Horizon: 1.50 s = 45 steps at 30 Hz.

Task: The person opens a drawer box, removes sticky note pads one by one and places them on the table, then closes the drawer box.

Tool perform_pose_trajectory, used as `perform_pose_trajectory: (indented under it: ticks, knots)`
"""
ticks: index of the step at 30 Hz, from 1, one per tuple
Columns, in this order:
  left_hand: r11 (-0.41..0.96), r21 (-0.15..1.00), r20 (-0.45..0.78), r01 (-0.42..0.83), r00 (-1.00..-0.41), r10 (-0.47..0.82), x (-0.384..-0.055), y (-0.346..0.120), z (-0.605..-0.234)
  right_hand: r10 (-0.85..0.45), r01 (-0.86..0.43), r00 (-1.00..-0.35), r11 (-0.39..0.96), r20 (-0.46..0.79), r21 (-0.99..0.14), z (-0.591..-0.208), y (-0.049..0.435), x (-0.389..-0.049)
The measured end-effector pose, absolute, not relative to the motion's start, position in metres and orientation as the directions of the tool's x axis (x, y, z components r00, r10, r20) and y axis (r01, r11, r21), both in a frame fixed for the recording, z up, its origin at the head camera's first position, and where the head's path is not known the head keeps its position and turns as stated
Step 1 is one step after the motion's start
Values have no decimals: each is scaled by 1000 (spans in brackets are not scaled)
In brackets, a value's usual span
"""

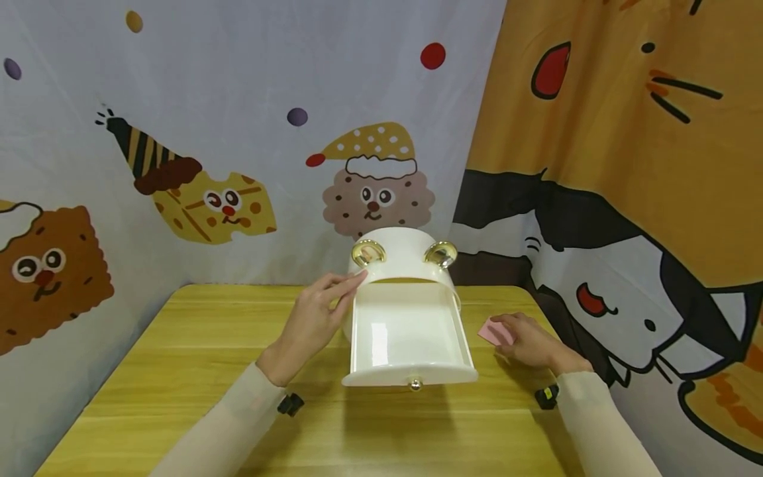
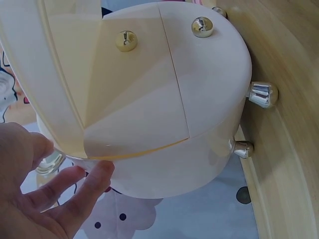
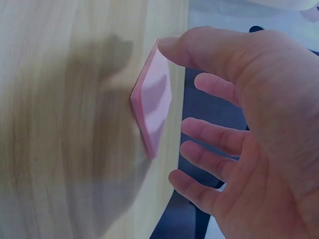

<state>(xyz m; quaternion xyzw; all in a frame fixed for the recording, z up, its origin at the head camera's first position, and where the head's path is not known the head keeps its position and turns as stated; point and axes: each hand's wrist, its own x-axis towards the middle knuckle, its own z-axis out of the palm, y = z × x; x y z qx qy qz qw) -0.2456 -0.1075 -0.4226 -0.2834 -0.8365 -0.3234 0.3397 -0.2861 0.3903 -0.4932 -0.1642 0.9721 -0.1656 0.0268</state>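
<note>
A white, round-sided drawer box (image 1: 401, 248) with two gold ear-like discs stands at the middle of the table. Its upper drawer (image 1: 411, 324) is pulled out toward me, a small gold knob on its front. My left hand (image 1: 312, 318) rests its fingertips at the box's left upper edge, fingers extended. To the right of the box, my right hand (image 1: 530, 341) is at a pink square pad (image 1: 496, 332) of sticky-note shape. The right wrist view shows the pad lying on the table, the thumb at one corner and the other fingers spread apart from it.
The wooden table (image 1: 197, 371) ends at a printed cloth (image 1: 238, 59) behind. In the left wrist view, a lower front panel with its own gold knob (image 2: 202, 27) sits flush, and gold feet (image 2: 263, 94) hold the box up.
</note>
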Motion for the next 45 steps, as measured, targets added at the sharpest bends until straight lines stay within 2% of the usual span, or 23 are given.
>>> perform_pose_trajectory:
  ticks: [9,16,24,34,45]
  knots:
    - [631,367,734,683,-630,255,-243,-107,-421,-376,-390,-920,863,107,-321,-483,379,-269]
    - [629,359,742,689,-619,255,-243,-106,-421,-418,-454,-891,831,178,-322,-476,371,-263]
    - [628,348,750,696,-608,259,-246,-107,-424,-435,-481,-876,816,207,-320,-467,357,-252]
    - [637,368,725,678,-638,260,-244,-108,-423,-479,-536,-842,795,249,-284,-451,344,-229]
    - [633,370,725,680,-637,261,-244,-109,-422,-534,-627,-758,755,375,-191,-437,336,-205]
